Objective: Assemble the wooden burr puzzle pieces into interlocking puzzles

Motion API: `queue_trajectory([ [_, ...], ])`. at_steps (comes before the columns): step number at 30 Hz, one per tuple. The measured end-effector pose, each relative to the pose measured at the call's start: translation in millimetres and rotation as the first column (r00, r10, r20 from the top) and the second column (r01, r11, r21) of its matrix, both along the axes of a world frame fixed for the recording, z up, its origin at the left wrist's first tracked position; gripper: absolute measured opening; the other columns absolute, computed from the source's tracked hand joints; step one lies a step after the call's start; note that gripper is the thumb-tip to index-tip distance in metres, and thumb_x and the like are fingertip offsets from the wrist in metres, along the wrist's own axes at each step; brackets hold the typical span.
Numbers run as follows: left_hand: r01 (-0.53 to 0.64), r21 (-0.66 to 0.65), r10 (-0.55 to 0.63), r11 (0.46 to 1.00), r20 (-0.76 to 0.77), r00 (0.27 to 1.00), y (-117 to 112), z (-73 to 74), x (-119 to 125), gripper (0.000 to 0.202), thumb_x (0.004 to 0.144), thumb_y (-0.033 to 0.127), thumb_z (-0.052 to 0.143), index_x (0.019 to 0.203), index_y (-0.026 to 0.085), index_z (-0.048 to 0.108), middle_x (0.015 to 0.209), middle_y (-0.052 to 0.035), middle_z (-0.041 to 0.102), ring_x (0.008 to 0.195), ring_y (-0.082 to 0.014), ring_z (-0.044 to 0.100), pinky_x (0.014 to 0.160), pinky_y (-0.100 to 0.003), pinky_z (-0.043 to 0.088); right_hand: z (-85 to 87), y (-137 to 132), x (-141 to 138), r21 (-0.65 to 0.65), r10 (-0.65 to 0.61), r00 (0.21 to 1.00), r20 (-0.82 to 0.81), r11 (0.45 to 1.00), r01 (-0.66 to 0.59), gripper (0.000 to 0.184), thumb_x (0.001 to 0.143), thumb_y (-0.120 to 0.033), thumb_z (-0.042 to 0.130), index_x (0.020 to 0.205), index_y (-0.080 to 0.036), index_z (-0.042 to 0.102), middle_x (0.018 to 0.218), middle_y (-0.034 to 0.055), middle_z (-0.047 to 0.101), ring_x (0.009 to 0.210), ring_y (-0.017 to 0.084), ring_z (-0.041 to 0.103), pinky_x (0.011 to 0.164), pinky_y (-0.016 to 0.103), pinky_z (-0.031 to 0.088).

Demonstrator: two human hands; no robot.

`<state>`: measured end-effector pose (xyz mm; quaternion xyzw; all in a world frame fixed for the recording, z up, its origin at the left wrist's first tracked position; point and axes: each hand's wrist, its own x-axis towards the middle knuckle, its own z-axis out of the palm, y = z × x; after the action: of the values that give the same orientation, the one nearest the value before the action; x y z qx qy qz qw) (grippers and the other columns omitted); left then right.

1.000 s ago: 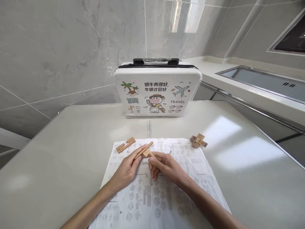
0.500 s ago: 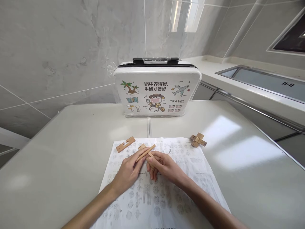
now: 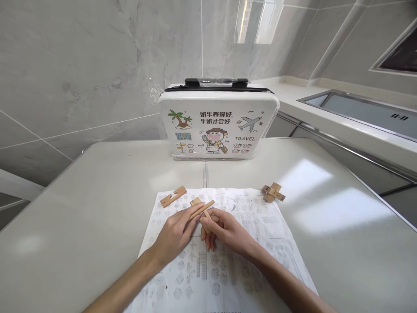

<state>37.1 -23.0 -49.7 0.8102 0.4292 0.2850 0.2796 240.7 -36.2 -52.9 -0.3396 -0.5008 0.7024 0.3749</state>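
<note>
Above the printed sheet (image 3: 224, 278), my left hand (image 3: 177, 230) is closed on a flat wooden puzzle piece (image 3: 205, 208) that slants up to the right. My right hand (image 3: 224, 228) pinches a second wooden puzzle piece (image 3: 206, 214), which crosses the first; its lower part is hidden by the fingers. Past my left fingertips a numbered wooden end (image 3: 195, 201) shows, and I cannot tell which piece it belongs to. A notched wooden piece (image 3: 173, 197) lies flat at the sheet's upper left edge. At the upper right corner sits a cross-shaped assembly of wooden pieces (image 3: 273, 192).
A white cartoon-printed case (image 3: 218, 124) wrapped in clear plastic stands upright at the back of the pale table (image 3: 81, 208), near the grey tiled wall (image 3: 97, 65). To the right runs a counter (image 3: 339, 124) with a recessed sink (image 3: 365, 113).
The view has shifted slightly, so everything sits a little further right. Both hands keep their hold on the crossed wooden pieces, with hardly any movement.
</note>
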Motion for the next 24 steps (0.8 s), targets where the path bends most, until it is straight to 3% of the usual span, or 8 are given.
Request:
queue_trajectory([
  [5, 0.072, 0.240, -0.037, 0.968, -0.147, 0.988, 14.8, 6.4, -13.7, 0.061, 0.100, 0.029, 0.062, 0.157, 0.025, 0.040, 0.144, -0.0113, 0.066, 0.132, -0.0300, 0.063, 0.111, -0.044, 0.052, 1.5, 2.8, 3.8, -0.045, -0.100, 0.994, -0.043, 0.994, 0.098, 0.046, 0.097, -0.066, 0.063, 0.100, -0.020, 0.060, 0.083, 0.0022, 0.070, 0.056, 0.014, 0.065, 0.053, 0.027, 0.052],
  [8, -0.012, 0.353, 0.095, 0.936, -0.219, 0.971, 28.1, 11.5, -24.5, 0.051, 0.097, 0.027, 0.061, 0.146, 0.021, 0.048, 0.140, -0.0134, 0.064, 0.132, -0.0326, 0.058, 0.112, -0.048, 0.047, -0.7, 5.5, 6.9, -0.089, -0.172, 0.981, -0.085, 0.982, 0.165, 0.046, 0.097, -0.065, 0.064, 0.104, -0.020, 0.060, 0.088, 0.0031, 0.070, 0.058, 0.014, 0.066, 0.054, 0.027, 0.051],
  [11, -0.189, 0.403, 0.311, 0.896, -0.261, 0.914, 39.1, 10.8, -34.8, 0.032, 0.100, 0.036, 0.060, 0.126, 0.018, 0.056, 0.124, -0.0144, 0.064, 0.116, -0.0323, 0.060, 0.101, -0.048, 0.050, -4.1, 7.7, 9.3, -0.141, -0.218, 0.965, -0.144, 0.970, 0.198, 0.046, 0.097, -0.065, 0.065, 0.104, -0.020, 0.060, 0.095, 0.0047, 0.070, 0.061, 0.014, 0.066, 0.055, 0.027, 0.051],
  [14, -0.271, 0.429, 0.431, 0.862, -0.339, 0.836, 44.7, 6.6, -42.4, 0.036, 0.098, 0.053, 0.060, 0.106, 0.018, 0.058, 0.112, -0.0141, 0.062, 0.103, -0.0331, 0.057, 0.091, -0.049, 0.050, -7.0, 9.0, 10.7, -0.174, -0.246, 0.951, -0.186, 0.961, 0.215, 0.045, 0.096, -0.063, 0.068, 0.105, -0.019, 0.061, 0.098, 0.0055, 0.070, 0.061, 0.013, 0.065, 0.056, 0.028, 0.050],
  [18, -0.269, 0.447, 0.467, 0.853, -0.427, 0.774, 44.9, 3.5, -46.5, 0.044, 0.095, 0.064, 0.059, 0.090, 0.021, 0.056, 0.100, -0.0126, 0.061, 0.094, -0.0323, 0.054, 0.085, -0.047, 0.047, -9.3, 10.0, 11.9, -0.191, -0.258, 0.940, -0.225, 0.957, 0.217, 0.043, 0.095, -0.061, 0.070, 0.104, -0.019, 0.062, 0.095, 0.0045, 0.069, 0.059, 0.012, 0.062, 0.056, 0.028, 0.049],
  [24, -0.296, 0.446, 0.496, 0.844, -0.443, 0.747, 44.6, -0.9, -48.4, 0.042, 0.098, 0.063, 0.057, 0.097, 0.021, 0.057, 0.098, -0.0128, 0.068, 0.094, -0.0336, 0.056, 0.084, -0.047, 0.043, -11.2, 10.3, 13.0, -0.192, -0.246, 0.943, -0.224, 0.960, 0.205, 0.041, 0.096, -0.060, 0.069, 0.104, -0.019, 0.064, 0.093, 0.0037, 0.068, 0.059, 0.012, 0.060, 0.057, 0.028, 0.049],
])
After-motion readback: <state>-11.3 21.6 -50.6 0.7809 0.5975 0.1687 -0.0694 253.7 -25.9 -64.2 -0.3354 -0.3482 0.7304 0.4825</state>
